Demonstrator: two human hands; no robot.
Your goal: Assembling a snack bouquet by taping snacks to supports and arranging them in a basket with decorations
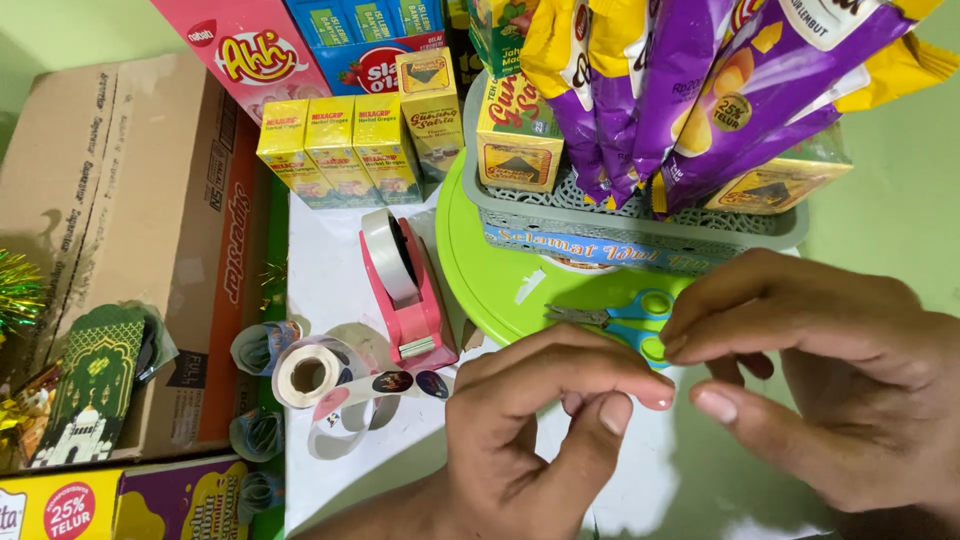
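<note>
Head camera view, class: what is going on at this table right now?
A person's two bare hands meet in front of a grey basket packed with purple snack bags and yellow boxes, standing on a green round tray. The left hand and right hand bring their fingertips together; whether something small is pinched between them is unclear. Blue-handled scissors lie just behind them, and a pink tape dispenser and a sticker roll sit to the left.

Three small yellow boxes (340,150) – one pair of scissors (620,315) – two hands (540,430)
</note>
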